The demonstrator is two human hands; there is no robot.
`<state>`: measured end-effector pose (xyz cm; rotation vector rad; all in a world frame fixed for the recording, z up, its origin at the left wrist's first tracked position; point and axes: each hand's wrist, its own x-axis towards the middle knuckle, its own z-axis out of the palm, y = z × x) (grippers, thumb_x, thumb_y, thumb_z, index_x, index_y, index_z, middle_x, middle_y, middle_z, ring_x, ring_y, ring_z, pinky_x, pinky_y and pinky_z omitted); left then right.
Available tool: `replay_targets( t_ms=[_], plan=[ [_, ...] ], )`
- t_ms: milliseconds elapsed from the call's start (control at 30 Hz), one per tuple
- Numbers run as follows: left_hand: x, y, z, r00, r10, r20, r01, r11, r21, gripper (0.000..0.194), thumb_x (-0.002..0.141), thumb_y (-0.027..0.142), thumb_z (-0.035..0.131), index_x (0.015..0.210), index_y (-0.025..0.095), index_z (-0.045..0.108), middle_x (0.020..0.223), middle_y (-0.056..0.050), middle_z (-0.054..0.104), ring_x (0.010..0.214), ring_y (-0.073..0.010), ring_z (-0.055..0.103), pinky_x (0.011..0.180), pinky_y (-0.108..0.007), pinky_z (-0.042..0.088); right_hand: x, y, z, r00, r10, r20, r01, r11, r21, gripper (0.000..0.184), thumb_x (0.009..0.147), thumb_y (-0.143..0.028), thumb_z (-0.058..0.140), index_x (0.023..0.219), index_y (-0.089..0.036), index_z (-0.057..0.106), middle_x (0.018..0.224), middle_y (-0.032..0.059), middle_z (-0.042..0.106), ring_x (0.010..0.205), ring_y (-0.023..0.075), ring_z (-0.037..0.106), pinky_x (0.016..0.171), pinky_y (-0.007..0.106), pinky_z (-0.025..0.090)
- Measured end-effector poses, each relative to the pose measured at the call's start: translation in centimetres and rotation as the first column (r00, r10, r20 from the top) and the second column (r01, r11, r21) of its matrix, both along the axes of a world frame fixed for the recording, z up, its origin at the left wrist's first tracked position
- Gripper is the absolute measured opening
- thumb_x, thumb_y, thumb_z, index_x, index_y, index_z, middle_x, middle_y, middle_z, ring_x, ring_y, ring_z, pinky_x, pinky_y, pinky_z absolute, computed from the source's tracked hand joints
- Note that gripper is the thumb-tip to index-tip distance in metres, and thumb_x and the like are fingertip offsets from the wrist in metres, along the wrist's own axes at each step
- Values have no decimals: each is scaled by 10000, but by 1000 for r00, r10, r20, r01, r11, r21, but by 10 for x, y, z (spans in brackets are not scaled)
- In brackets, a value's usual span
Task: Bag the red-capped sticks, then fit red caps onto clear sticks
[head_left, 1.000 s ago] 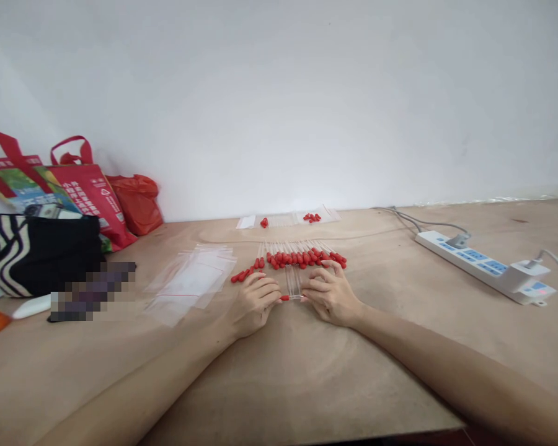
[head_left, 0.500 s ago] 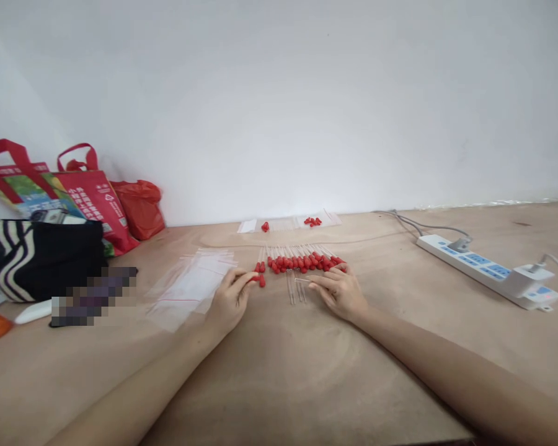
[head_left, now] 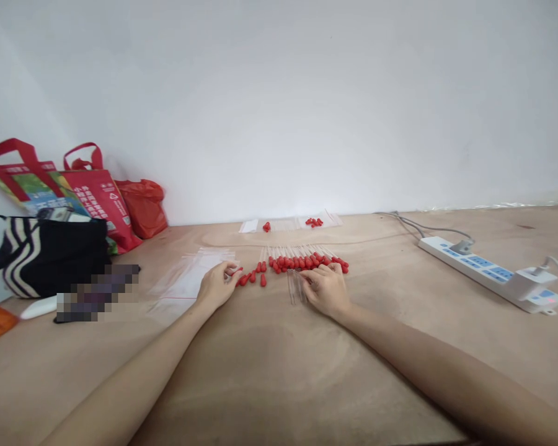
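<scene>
Brown table [head_left: 279, 371] against a pale wall [head_left: 279, 111]. Directions are read from the row of red-tipped droppers [head_left: 302, 262] at the centre, with 12 o'clock towards the wall. Loose red bulbs [head_left: 253, 277] lie at 8 o'clock, clear tubes [head_left: 292, 292] at 6 o'clock. The left hand [head_left: 218, 284], its fingers narrowed, is at the bulbs; whether it grips one cannot be told. The right hand [head_left: 328, 288], fingers bent, is at the tubes; its hold, if any, is hidden. Sachets [head_left: 186, 282] lie at 9 o'clock, a power strip [head_left: 474, 261] at 3, carrier bags [head_left: 93, 201] at 10.
</scene>
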<state>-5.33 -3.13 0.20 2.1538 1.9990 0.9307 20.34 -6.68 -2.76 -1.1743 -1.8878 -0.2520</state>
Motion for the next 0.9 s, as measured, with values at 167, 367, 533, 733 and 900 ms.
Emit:
replay_targets(
  t_ms=[167, 367, 533, 733, 900],
  plan=[
    [3, -3, 1, 1000, -16, 0, 16, 995, -94, 320, 746, 438, 425, 810, 195, 623, 795, -23, 658, 743, -172, 584, 671, -254, 423, -3, 4, 1, 994, -12, 111, 19, 998, -61, 152, 750, -194, 502, 736, -210, 652, 616, 2, 614, 661, 127, 474, 740, 340, 204],
    [3, -5, 5, 999, 18, -49, -22, 996, -86, 360, 790, 417, 333, 801, 190, 612, 805, -30, 661, 758, -178, 585, 660, -245, 408, -1, 0, 8, 970, 120, 210, -93, 987, -132, 381, 744, -541, 504, 881, -218, 653, 744, 27, 599, 751, 155, 469, 759, 356, 209],
    [0, -4, 3, 997, 8, -73, -14, 996, -84, 368, 805, 405, 309, 791, 188, 606, 817, -38, 652, 770, -185, 578, 677, -259, 410, 1, -2, 9, 970, 152, 190, -124, 980, -155, 478, 712, -606, 496, 948, -214, 636, 796, 32, 585, 772, 161, 465, 759, 355, 226],
    [12, 3, 5, 985, 1, -172, 3, 1000, 21, 311, 756, 424, 425, 813, 193, 625, 942, -65, 607, 947, -229, 513, 841, -328, 379, 3, -3, 7, 995, 101, 24, -98, 989, -109, 269, 817, -414, 466, 855, -220, 649, 761, 21, 581, 756, 142, 473, 752, 338, 241],
    [33, 20, 12, 975, 24, -219, -51, 992, -119, 301, 722, 471, 470, 758, 226, 641, 949, -65, 585, 975, -262, 499, 806, -370, 389, 10, -6, 5, 997, 69, -25, -71, 995, -66, 221, 822, -357, 473, 843, -221, 646, 790, 24, 568, 764, 138, 492, 744, 324, 260]
  ],
)
